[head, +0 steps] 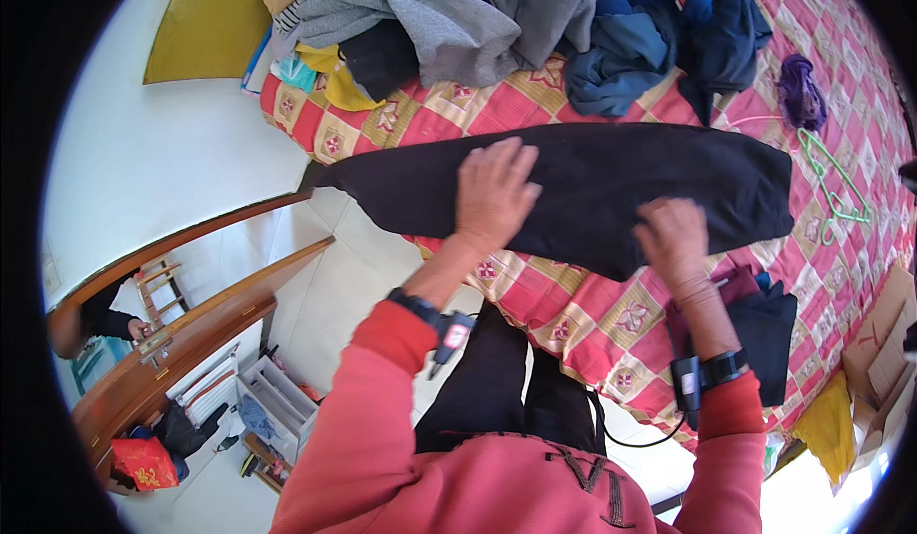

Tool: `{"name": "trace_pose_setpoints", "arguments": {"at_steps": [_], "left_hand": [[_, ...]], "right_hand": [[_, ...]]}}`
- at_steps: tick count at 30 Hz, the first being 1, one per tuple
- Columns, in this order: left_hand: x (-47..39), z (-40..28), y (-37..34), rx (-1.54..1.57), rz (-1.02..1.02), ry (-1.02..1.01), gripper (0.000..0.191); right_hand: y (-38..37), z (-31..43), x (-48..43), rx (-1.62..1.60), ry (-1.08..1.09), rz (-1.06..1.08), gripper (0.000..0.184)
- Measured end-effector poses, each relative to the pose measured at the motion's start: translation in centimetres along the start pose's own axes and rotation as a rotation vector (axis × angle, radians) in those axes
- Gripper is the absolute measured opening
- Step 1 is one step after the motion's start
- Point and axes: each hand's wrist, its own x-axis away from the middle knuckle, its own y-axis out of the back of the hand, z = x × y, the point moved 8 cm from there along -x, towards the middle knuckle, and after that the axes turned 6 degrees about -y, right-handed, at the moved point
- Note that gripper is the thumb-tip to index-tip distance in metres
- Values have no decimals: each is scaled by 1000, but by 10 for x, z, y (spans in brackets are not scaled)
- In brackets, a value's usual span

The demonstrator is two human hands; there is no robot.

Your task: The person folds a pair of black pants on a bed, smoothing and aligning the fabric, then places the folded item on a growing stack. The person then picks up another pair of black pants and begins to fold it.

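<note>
A pair of black trousers [587, 176], folded lengthwise, lies across the bed in front of me. Its narrow leg end hangs past the mattress edge on the left, and the wide end is at the right. My left hand [496, 194] rests palm down on the middle of the cloth with its fingers apart. Near the lower edge, by a pointed corner of the fabric, is my right hand [673, 240]. Its fingers are bent and slightly blurred, so whether they pinch the cloth is unclear.
Grey and black clothes [444, 25] and dark blue clothes [645, 47] are heaped at the back. A purple cloth item [801, 93] and a green hanger [834, 190] lie at right. Folded dark clothes [763, 340] sit beside my right forearm. A person's hand [140, 329] is by the door [208, 319].
</note>
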Motion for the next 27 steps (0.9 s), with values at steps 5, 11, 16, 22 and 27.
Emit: {"name": "trace_pose_setpoints", "arguments": {"at_steps": [5, 11, 16, 22, 27], "left_hand": [[37, 77, 33, -59, 41, 209, 32], [37, 114, 0, 49, 144, 322, 37], [38, 122, -8, 123, 190, 385, 45], [139, 147, 48, 316, -432, 628, 46], [263, 187, -25, 1262, -497, 1686, 55]], "right_hand": [[-38, 38, 38, 66, -33, 207, 49], [-66, 27, 68, 104, -64, 308, 26], [-78, 11, 80, 44, -159, 297, 26], [-69, 13, 65, 92, -366, 462, 25], [-41, 115, -5, -68, -73, -23, 45]]}}
